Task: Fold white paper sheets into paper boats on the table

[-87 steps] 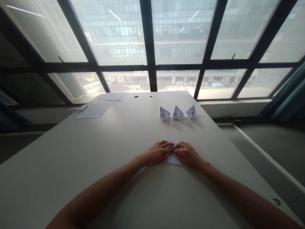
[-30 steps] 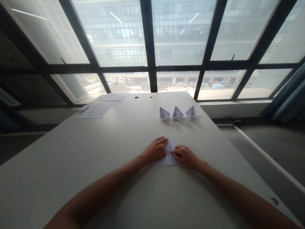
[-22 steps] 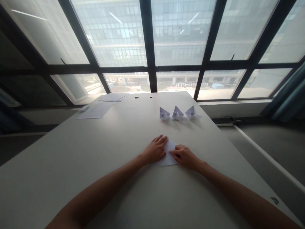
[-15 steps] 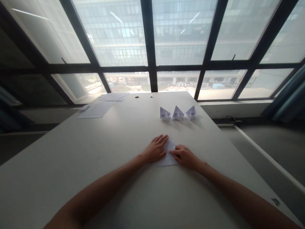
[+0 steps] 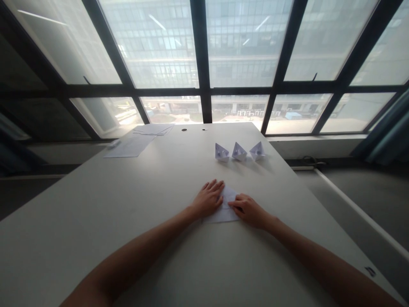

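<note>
A folded white paper [image 5: 226,216] with a pointed top lies flat on the table under both my hands. Spread over its left side, my left hand [image 5: 208,199] rests flat with the fingers stretched out. My right hand [image 5: 248,209] is on the paper's right side, fingers curled in and the index fingertip pressing near the middle. Parts of the paper's left and right edges are hidden by my hands. Beyond them stand three folded paper boats, a left one [image 5: 221,152], a middle one [image 5: 239,152] and a right one [image 5: 257,151].
The white table [image 5: 134,192] reaches to the windows. At its far left lie several white paper sheets [image 5: 128,148], partly overlapping. A round cable hole [image 5: 184,130] is near the far edge. A white bar [image 5: 358,209] runs along the floor to the right, below a blue curtain [image 5: 383,128].
My left hand has shifted very slightly on the paper. The right hand stays almost in place, and the paper boats have not moved.
</note>
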`<state>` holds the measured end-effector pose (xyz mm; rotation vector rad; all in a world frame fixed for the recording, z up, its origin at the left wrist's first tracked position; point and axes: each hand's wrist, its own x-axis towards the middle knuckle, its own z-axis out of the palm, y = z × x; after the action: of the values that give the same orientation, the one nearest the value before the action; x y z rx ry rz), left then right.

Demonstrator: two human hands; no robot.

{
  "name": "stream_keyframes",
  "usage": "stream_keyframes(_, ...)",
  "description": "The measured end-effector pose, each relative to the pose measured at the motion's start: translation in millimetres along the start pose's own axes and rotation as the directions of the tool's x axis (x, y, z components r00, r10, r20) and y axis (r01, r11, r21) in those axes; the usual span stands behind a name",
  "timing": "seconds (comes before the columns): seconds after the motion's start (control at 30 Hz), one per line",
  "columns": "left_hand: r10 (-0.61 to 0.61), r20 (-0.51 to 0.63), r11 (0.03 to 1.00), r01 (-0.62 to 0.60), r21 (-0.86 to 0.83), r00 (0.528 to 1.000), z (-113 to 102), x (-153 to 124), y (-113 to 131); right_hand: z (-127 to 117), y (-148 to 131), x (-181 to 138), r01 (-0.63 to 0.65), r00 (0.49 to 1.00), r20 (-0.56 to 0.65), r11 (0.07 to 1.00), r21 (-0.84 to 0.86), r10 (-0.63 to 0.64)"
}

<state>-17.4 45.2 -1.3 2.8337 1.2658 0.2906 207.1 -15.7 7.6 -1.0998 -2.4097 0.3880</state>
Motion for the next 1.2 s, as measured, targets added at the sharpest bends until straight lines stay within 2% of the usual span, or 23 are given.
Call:
stream_keyframes(0.13,0.003,-0.056,0.999,-0.006,-0.052,0.998,-1,0,0,-1,-1,0,-0.004,1.000,0.007,1.000,0.006,0.004)
stream_keyframes(0.2,0.086,-0.072,0.994,-0.091,-0.069,0.994,-5,-1,2,-2,-3,0,-0.005,1.000,0.009,1.000,0.008,0.005)
stream_keyframes(0.3,0.183,-0.038,0.980,-0.185,-0.070,0.982,-11,-3,6,-4,-5,0,-0.002,1.000,0.018,1.000,0.008,0.002)
stream_keyframes(0.47,0.126,0.012,0.991,-0.126,-0.040,0.992,-10,-4,5,-4,-4,-2,0.016,1.000,0.016,1.000,-0.018,-0.016)
stream_keyframes(0.7,0.127,0.035,0.991,-0.125,-0.042,0.991,-7,-5,4,-7,-1,-6,0.094,0.995,0.041,0.995,0.027,-0.095)
stream_keyframes(0.87,0.125,0.045,0.991,-0.122,-0.059,0.991,-10,-6,5,-5,3,-6,-0.030,0.997,-0.068,0.997,0.067,0.035)
stream_keyframes(0.97,0.135,0.048,0.988,-0.131,-0.082,0.990,-11,-6,4,-6,4,-6,-0.037,0.998,-0.046,0.999,0.016,0.037)
stream_keyframes(1.2,0.295,-0.057,0.934,-0.301,-0.194,0.954,-13,-2,3,-11,2,-6,0.024,1.000,0.011,0.997,-0.074,-0.023)
